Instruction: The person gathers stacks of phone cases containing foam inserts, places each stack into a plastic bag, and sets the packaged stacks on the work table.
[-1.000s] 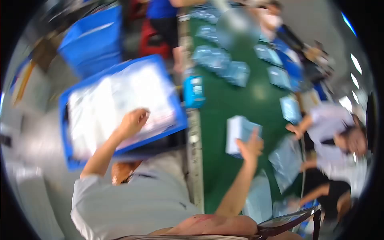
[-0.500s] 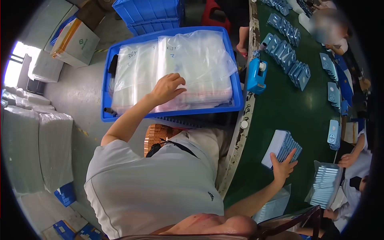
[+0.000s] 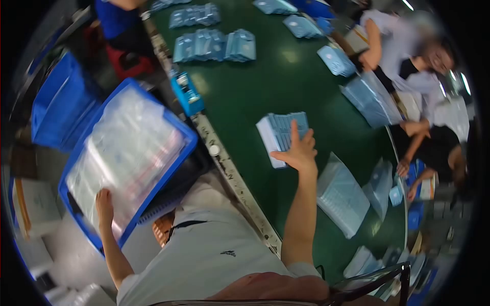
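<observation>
1. In the head view, the right hand (image 3: 298,149) is spreading wide, thumb and index finger well apart, and is touching the near side of a stack of light-blue packs (image 3: 280,127); how firmly it is holding them, I cannot tell.
2. That stack is lying on the green desk (image 3: 245,92), in front of the person, its white side facing left.
3. The left hand (image 3: 104,201) is resting over the clear plastic bags (image 3: 125,158) at the near end of the blue tray (image 3: 189,137); it is blurring, so I cannot tell how far its fingers are opening or whether they are gripping a bag.
4. A blue tape dispenser (image 3: 190,98) is standing at the desk's left edge, with rows of packs (image 3: 214,46) lying beyond it.
5. A filled bag (image 3: 343,196) is lying to the right of the right hand, and a co-worker (image 3: 400,56) is sitting across the desk.
</observation>
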`<state>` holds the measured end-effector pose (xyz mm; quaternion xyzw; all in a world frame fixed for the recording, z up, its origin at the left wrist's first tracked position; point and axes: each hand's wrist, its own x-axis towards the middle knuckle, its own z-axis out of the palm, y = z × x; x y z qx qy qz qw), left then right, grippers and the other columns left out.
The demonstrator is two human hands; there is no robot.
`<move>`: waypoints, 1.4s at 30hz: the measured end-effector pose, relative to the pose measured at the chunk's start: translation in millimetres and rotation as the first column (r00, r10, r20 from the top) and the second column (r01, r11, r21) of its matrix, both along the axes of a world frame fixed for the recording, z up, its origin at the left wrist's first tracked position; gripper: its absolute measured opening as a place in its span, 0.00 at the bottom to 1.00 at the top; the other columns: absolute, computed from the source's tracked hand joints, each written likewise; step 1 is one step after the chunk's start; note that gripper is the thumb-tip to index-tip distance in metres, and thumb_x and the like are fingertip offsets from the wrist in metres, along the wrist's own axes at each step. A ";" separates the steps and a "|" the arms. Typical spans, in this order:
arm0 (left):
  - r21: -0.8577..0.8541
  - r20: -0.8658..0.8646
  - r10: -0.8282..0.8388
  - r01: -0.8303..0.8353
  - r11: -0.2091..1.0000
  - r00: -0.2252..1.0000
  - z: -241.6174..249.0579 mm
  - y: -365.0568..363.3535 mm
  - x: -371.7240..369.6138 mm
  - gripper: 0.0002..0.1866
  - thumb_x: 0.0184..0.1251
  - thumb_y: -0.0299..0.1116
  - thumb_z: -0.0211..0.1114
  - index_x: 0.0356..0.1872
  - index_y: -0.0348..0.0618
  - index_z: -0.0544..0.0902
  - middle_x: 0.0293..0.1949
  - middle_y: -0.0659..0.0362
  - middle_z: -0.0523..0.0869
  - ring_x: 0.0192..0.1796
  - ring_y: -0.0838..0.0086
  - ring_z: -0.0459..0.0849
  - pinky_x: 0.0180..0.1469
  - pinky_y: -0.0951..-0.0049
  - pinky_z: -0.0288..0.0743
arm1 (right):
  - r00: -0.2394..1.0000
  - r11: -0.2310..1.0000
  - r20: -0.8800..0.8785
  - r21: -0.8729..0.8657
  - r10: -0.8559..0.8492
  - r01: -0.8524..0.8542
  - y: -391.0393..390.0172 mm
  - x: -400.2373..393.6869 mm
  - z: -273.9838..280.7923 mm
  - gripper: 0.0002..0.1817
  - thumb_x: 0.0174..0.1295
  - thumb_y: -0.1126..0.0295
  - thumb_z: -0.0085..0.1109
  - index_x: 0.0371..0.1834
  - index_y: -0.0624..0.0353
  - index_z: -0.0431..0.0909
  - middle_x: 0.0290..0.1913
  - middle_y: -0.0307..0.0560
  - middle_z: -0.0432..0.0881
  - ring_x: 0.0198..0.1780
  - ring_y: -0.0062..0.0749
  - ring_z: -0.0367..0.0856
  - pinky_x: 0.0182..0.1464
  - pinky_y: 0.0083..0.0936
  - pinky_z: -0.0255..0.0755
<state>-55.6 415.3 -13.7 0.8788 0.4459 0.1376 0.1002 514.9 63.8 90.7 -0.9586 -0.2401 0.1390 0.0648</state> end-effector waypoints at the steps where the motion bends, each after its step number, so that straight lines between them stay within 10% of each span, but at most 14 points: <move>1: -0.094 -0.031 0.124 -0.126 0.988 0.992 11.9 -3.2 4.0 0.04 0.74 0.27 0.52 0.40 0.39 0.75 0.37 0.44 0.79 0.43 0.49 0.77 0.45 0.57 0.70 | 1.000 1.000 0.023 -0.012 0.006 -0.005 -2.1 1.9 -8.2 0.75 0.33 0.37 0.79 0.82 0.33 0.34 0.77 0.81 0.36 0.77 0.75 0.43 0.64 0.75 0.51; 5: -0.331 0.119 0.159 -0.112 0.937 0.980 54.8 44.0 -42.2 0.07 0.78 0.31 0.49 0.44 0.40 0.74 0.35 0.52 0.79 0.38 0.62 0.78 0.42 0.68 0.69 | 0.999 0.999 0.052 0.052 -0.011 0.009 -6.6 -7.1 1.4 0.68 0.36 0.48 0.75 0.82 0.35 0.40 0.76 0.81 0.40 0.74 0.75 0.48 0.64 0.69 0.53; 8: -0.356 0.558 0.126 0.099 0.929 0.820 143.8 26.0 -28.3 0.14 0.77 0.32 0.53 0.56 0.36 0.76 0.48 0.53 0.83 0.48 0.66 0.81 0.52 0.71 0.73 | 0.990 0.991 0.139 0.133 -0.022 0.004 -12.5 -12.4 -3.9 0.64 0.35 0.51 0.72 0.81 0.37 0.47 0.74 0.78 0.46 0.71 0.73 0.54 0.64 0.63 0.54; 10: -0.006 0.715 -0.033 0.053 0.999 0.698 191.6 -17.0 44.4 0.17 0.76 0.33 0.54 0.59 0.35 0.75 0.53 0.52 0.82 0.52 0.65 0.81 0.57 0.71 0.72 | 0.987 0.988 0.160 0.153 -0.024 0.000 -14.9 -12.6 -4.0 0.62 0.35 0.51 0.71 0.80 0.37 0.50 0.74 0.76 0.48 0.69 0.71 0.56 0.64 0.62 0.54; 13: 0.660 0.554 -0.275 -0.213 0.721 0.786 228.8 -90.0 213.0 0.20 0.76 0.33 0.55 0.63 0.33 0.74 0.59 0.51 0.81 0.59 0.65 0.80 0.64 0.71 0.70 | 0.987 0.980 0.155 0.200 -0.044 0.012 -20.6 -17.0 3.7 0.59 0.35 0.51 0.70 0.79 0.37 0.55 0.72 0.74 0.52 0.66 0.68 0.60 0.63 0.60 0.55; 15: 0.082 0.874 -0.236 0.350 0.933 0.425 221.6 -81.1 259.8 0.22 0.75 0.35 0.57 0.65 0.34 0.74 0.63 0.52 0.80 0.67 0.66 0.75 0.71 0.70 0.63 | 0.996 0.968 0.038 0.240 -0.080 0.068 -28.6 -20.7 11.5 0.58 0.35 0.51 0.69 0.79 0.34 0.55 0.72 0.73 0.53 0.69 0.70 0.57 0.66 0.61 0.53; 17: -0.283 0.940 0.017 0.753 0.594 0.340 217.0 -75.4 336.8 0.16 0.77 0.33 0.54 0.59 0.38 0.77 0.54 0.63 0.78 0.58 0.78 0.74 0.63 0.77 0.64 | 0.989 0.944 -0.015 0.294 -0.149 0.146 -46.3 -20.2 16.2 0.60 0.36 0.52 0.70 0.80 0.40 0.53 0.73 0.73 0.54 0.71 0.66 0.57 0.67 0.58 0.54; 19: 0.052 0.931 -0.316 0.791 0.609 0.182 236.2 -118.8 403.0 0.07 0.78 0.28 0.52 0.49 0.40 0.76 0.44 0.65 0.74 0.47 0.83 0.69 0.53 0.81 0.63 | 0.976 0.917 -0.082 0.334 -0.201 0.217 -74.6 -16.8 10.4 0.61 0.37 0.53 0.71 0.80 0.45 0.51 0.73 0.72 0.54 0.72 0.63 0.58 0.69 0.55 0.54; 21: 0.202 0.929 -0.370 0.814 0.545 0.017 243.7 -149.6 445.7 0.05 0.78 0.26 0.49 0.48 0.43 0.73 0.42 0.66 0.71 0.43 0.84 0.67 0.49 0.82 0.62 | 0.899 0.483 -0.436 0.795 0.033 0.367 -113.6 -6.2 0.6 0.60 0.42 0.54 0.70 0.80 0.58 0.49 0.73 0.67 0.60 0.73 0.52 0.62 0.71 0.44 0.58; 24: 0.175 0.942 -0.331 0.924 0.341 -0.057 234.2 -182.6 481.5 0.03 0.78 0.27 0.53 0.47 0.45 0.72 0.35 0.70 0.69 0.34 0.87 0.63 0.34 0.84 0.60 | 0.792 0.080 -0.606 0.795 0.075 0.601 -153.9 -38.2 15.3 0.56 0.46 0.56 0.69 0.78 0.66 0.51 0.69 0.59 0.68 0.68 0.45 0.69 0.68 0.35 0.65; 29: -0.227 0.525 -0.785 0.943 0.245 0.330 165.8 -178.7 497.6 0.12 0.73 0.36 0.62 0.50 0.43 0.72 0.24 0.62 0.74 0.28 0.77 0.75 0.31 0.73 0.68 | 0.702 -0.117 -0.711 0.696 0.029 0.709 -193.0 -66.6 6.7 0.51 0.48 0.58 0.69 0.75 0.67 0.56 0.66 0.58 0.71 0.64 0.43 0.74 0.64 0.36 0.71; 32: -0.180 -0.141 -0.886 0.869 0.461 0.441 135.2 -172.8 484.4 0.14 0.71 0.43 0.60 0.48 0.46 0.78 0.36 0.47 0.86 0.43 0.48 0.84 0.43 0.53 0.76 | 0.742 -0.018 -0.668 0.742 0.050 0.670 -191.1 -74.0 8.0 0.54 0.45 0.54 0.71 0.74 0.68 0.57 0.65 0.58 0.72 0.64 0.43 0.74 0.64 0.36 0.71; 39: -0.028 0.176 -0.866 0.882 0.471 0.468 78.3 -206.9 483.1 0.21 0.72 0.41 0.59 0.63 0.48 0.75 0.47 0.47 0.85 0.54 0.51 0.82 0.49 0.53 0.78 | 0.758 0.010 -0.646 0.762 0.096 0.648 -172.8 -69.0 12.9 0.59 0.42 0.54 0.71 0.78 0.66 0.52 0.69 0.58 0.67 0.69 0.43 0.68 0.69 0.34 0.64; 42: -0.227 0.353 -0.858 0.924 0.309 0.374 54.0 -233.5 483.3 0.36 0.73 0.51 0.57 0.78 0.56 0.57 0.74 0.50 0.64 0.76 0.48 0.60 0.75 0.46 0.51 | 0.802 0.069 -0.591 0.806 0.081 0.587 -172.1 -74.8 23.1 0.59 0.41 0.54 0.71 0.78 0.65 0.51 0.71 0.59 0.64 0.72 0.45 0.65 0.72 0.36 0.58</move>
